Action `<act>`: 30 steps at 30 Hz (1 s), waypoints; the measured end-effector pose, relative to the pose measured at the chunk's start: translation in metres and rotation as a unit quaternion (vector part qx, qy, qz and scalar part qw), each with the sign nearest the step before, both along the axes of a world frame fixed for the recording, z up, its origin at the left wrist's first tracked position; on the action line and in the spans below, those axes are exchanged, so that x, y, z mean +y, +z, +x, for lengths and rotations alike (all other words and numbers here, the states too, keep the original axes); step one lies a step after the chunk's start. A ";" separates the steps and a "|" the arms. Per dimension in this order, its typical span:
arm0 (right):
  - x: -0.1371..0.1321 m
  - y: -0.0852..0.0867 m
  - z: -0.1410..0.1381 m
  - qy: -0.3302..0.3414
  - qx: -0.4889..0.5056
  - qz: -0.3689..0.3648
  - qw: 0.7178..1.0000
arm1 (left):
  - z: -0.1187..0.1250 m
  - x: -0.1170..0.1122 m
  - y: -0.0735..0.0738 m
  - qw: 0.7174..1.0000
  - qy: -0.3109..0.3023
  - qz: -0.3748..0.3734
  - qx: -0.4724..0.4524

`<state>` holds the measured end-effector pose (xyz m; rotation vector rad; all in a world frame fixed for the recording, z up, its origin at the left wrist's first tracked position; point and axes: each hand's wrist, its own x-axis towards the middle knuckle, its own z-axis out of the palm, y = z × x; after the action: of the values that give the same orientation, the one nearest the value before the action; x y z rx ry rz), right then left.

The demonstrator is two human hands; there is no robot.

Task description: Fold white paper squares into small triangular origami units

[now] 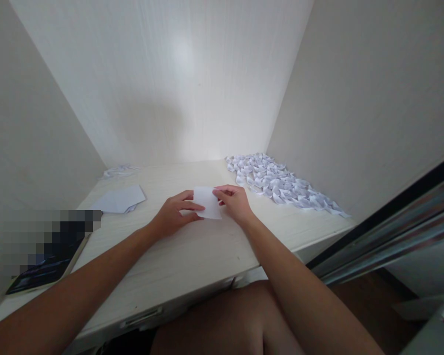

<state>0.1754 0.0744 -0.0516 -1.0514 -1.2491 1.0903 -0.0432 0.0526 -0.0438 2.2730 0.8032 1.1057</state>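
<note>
One small white paper slip (207,204) is held between both hands, over the white desk (203,256). Likely very light, limp and easily creased; best taken by its edges. Its upper right edge is pinched by the right hand (237,201); its left edge is bracketed by the parted fingers of the left hand (173,213), firmness not discernible. Beyond the right hand, massed folded paper pieces (274,180) are spread, liable to be knocked by a wide sweep. Beyond the left: stacked white sheets (120,199); farther, loose paper strips (120,171). Left and nearer: dark-screened device (50,271), partly pixelated.
</note>
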 end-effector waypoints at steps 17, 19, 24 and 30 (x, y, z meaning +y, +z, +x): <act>-0.030 0.013 -0.008 0.095 0.074 0.007 0.993 | 0.016 -0.006 0.007 0.912 0.082 -0.231 -0.330; -0.029 0.011 -0.008 0.082 0.064 0.008 0.995 | 0.016 -0.006 0.006 0.915 0.070 -0.230 -0.324; -0.029 0.011 -0.008 0.061 0.060 0.003 0.996 | 0.016 -0.006 0.005 0.923 0.062 -0.216 -0.313; -0.030 0.011 -0.010 0.031 0.058 0.002 0.998 | 0.017 -0.007 0.008 0.916 0.075 -0.228 -0.323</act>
<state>0.1659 0.0440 -0.0403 -0.9382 -1.1979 1.1783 -0.0266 0.0452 -0.0357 1.3528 0.8429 1.4419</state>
